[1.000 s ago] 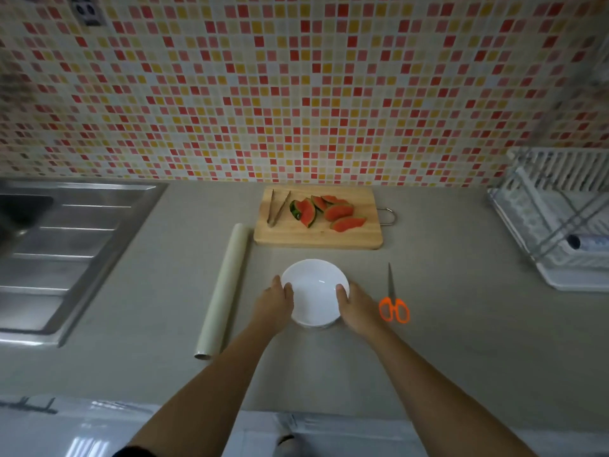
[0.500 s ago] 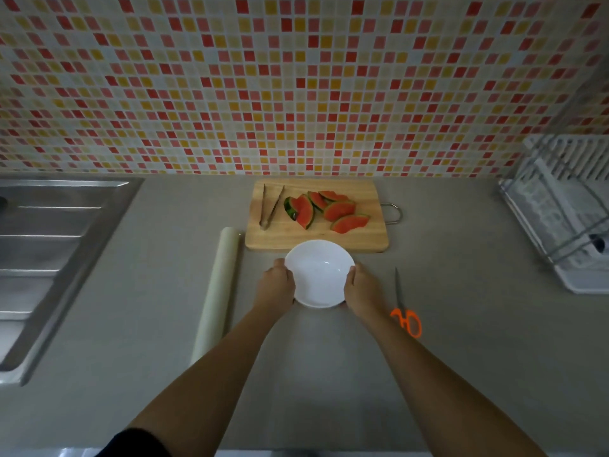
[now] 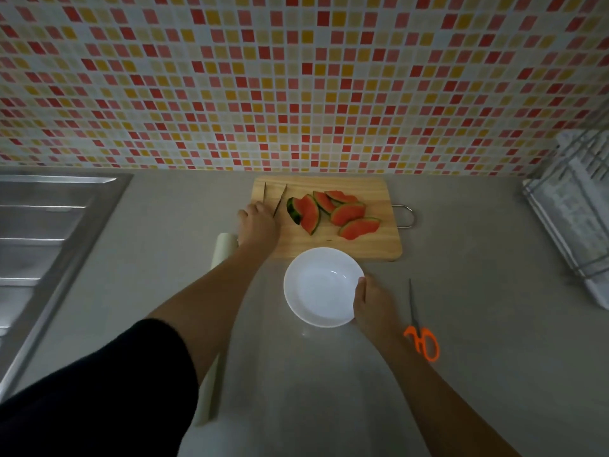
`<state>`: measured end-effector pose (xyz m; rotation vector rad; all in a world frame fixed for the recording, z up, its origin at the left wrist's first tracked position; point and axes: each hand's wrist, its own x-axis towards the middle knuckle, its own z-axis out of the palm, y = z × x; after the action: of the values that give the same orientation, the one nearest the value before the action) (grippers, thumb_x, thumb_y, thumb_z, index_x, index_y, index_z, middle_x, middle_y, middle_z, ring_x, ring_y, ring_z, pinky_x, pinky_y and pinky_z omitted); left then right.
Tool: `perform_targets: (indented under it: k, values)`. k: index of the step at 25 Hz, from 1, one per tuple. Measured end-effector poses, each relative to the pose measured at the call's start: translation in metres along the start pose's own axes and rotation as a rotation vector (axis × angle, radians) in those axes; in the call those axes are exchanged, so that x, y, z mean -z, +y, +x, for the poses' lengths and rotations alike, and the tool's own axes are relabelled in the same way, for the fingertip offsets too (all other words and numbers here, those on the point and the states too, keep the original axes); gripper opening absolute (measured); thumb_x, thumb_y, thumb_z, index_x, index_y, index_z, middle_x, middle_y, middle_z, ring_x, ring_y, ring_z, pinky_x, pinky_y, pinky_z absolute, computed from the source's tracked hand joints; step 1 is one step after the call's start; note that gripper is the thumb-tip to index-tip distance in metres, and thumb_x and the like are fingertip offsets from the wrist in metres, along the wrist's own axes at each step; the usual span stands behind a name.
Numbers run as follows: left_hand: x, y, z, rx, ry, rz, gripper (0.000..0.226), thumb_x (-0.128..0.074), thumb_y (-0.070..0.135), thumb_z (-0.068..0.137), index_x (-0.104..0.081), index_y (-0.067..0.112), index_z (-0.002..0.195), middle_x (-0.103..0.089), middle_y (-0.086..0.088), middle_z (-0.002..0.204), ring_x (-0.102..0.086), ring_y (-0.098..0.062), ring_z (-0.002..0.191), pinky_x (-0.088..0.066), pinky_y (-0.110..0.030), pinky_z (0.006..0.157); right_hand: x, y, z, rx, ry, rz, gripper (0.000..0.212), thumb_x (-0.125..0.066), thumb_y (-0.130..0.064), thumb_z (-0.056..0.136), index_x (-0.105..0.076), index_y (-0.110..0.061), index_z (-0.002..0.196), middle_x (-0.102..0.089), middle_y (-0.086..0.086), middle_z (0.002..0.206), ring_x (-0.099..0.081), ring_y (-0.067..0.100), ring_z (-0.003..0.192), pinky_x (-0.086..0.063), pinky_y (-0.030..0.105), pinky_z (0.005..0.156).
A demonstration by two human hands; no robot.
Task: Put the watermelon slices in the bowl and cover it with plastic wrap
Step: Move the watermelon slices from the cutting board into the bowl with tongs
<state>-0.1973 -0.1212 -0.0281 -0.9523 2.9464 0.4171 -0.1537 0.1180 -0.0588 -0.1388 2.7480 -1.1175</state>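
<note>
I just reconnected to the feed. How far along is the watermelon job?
Early. Done: the empty white round bowl sits in front of the wooden cutting board. In hand: right hand steadies its rim; left hand reaches the metal tongs. Left: moving the red watermelon slices, then wrapping from the pale plastic-wrap roll.

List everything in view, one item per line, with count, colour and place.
watermelon slices: about five, red with green rind, on the cutting board
cutting board: one, wooden, by the wall
tongs: one, metal, board's left end
bowl: one, white, empty, before the board
plastic wrap roll: one, pale, left of bowl
scissors: one, orange-handled, right of bowl
sink: one, steel, far left
dish rack: one, white, far right
left hand: at the tongs
right hand: on the bowl's rim
</note>
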Motion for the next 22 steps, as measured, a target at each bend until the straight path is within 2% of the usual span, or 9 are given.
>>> perform_targets:
  k: [2, 3, 6, 8, 11, 13, 16, 18, 22]
  values:
    - [-0.005, 0.001, 0.012, 0.056, -0.055, 0.006, 0.042, -0.026, 0.013, 0.098, -0.034, -0.007, 0.133, -0.042, -0.022, 0.133, -0.041, -0.035, 0.119, -0.034, -0.04, 0.098, -0.002, 0.002, 0.003, 0.017, -0.002, -0.008, 0.026, -0.033, -0.019, 0.098, -0.049, -0.011, 0.08, -0.047, -0.004, 0.058, -0.05, 0.024, 0.063, -0.029, 0.026, 0.057]
    - [-0.008, 0.002, 0.015, 0.063, -0.077, 0.005, 0.041, -0.026, 0.008, 0.096, -0.036, -0.006, 0.133, -0.042, -0.022, 0.134, -0.04, -0.035, 0.12, -0.035, -0.04, 0.098, -0.002, 0.003, 0.004, 0.02, -0.009, -0.009, 0.026, -0.033, -0.019, 0.099, -0.051, -0.01, 0.083, -0.047, -0.004, 0.057, -0.049, 0.024, 0.063, -0.029, 0.026, 0.057]
    - [-0.007, 0.003, 0.015, 0.083, -0.105, -0.059, 0.038, -0.029, 0.004, 0.096, -0.042, -0.005, 0.131, -0.043, -0.023, 0.133, -0.042, -0.035, 0.12, -0.038, -0.04, 0.098, -0.002, 0.004, 0.006, 0.029, -0.016, -0.022, 0.032, -0.032, -0.021, 0.099, -0.056, -0.001, 0.099, -0.063, 0.015, 0.074, -0.053, 0.027, 0.067, -0.032, 0.028, 0.062]
    - [0.006, 0.0, 0.017, 0.045, -0.138, -0.166, 0.035, -0.035, 0.01, 0.097, -0.043, -0.007, 0.127, -0.045, -0.026, 0.13, -0.047, -0.039, 0.117, -0.04, -0.041, 0.095, -0.002, 0.003, 0.006, 0.054, 0.006, -0.035, 0.031, -0.033, -0.021, 0.099, -0.057, -0.001, 0.1, -0.066, 0.017, 0.079, -0.055, 0.028, 0.068, -0.03, 0.027, 0.061]
    - [0.032, -0.013, 0.016, -0.03, -0.163, -0.293, 0.032, -0.034, 0.023, 0.1, -0.055, 0.0, 0.106, -0.058, -0.019, 0.099, -0.056, -0.031, 0.086, -0.044, -0.034, 0.069, -0.001, 0.003, 0.007, 0.057, -0.02, -0.022, 0.032, -0.031, -0.023, 0.099, -0.056, -0.003, 0.104, -0.066, 0.015, 0.083, -0.056, 0.025, 0.072, -0.034, 0.028, 0.064]
    - [0.044, -0.024, 0.015, 0.014, -0.189, -0.329, 0.034, -0.034, 0.031, 0.099, -0.054, 0.005, 0.089, -0.055, -0.011, 0.085, -0.052, -0.021, 0.072, -0.038, -0.028, 0.065, 0.0, 0.003, 0.007, 0.053, -0.039, -0.007, 0.034, -0.029, -0.025, 0.099, -0.056, -0.005, 0.109, -0.066, 0.013, 0.085, -0.057, 0.025, 0.075, -0.038, 0.028, 0.066]
    - [0.048, -0.033, 0.015, 0.087, -0.27, -0.317, 0.039, -0.038, 0.037, 0.097, -0.053, 0.005, 0.079, -0.05, -0.007, 0.074, -0.044, -0.015, 0.059, -0.037, -0.027, 0.061, 0.0, 0.002, 0.007, 0.063, -0.042, -0.018, 0.036, -0.029, -0.025, 0.099, -0.055, -0.005, 0.112, -0.067, 0.015, 0.089, -0.061, 0.029, 0.081, -0.041, 0.03, 0.068]
    - [0.046, -0.034, 0.014, 0.135, -0.311, -0.362, 0.039, -0.039, 0.038, 0.096, -0.055, 0.004, 0.083, -0.05, -0.008, 0.073, -0.043, -0.016, 0.057, -0.036, -0.026, 0.054, 0.001, 0.002, 0.007, 0.061, -0.044, -0.025, 0.036, -0.029, -0.025, 0.099, -0.055, -0.004, 0.113, -0.067, 0.016, 0.089, -0.061, 0.031, 0.083, -0.04, 0.029, 0.067]
    - [0.037, -0.031, 0.013, 0.234, -0.386, -0.615, 0.042, -0.04, 0.036, 0.094, -0.062, 0.0, 0.099, -0.049, -0.005, 0.072, -0.04, -0.016, 0.054, -0.032, -0.023, 0.049, 0.002, 0.0, 0.007, 0.061, -0.044, -0.04, 0.035, -0.029, -0.024, 0.099, -0.055, -0.003, 0.11, -0.067, 0.017, 0.089, -0.061, 0.032, 0.082, -0.037, 0.028, 0.066]
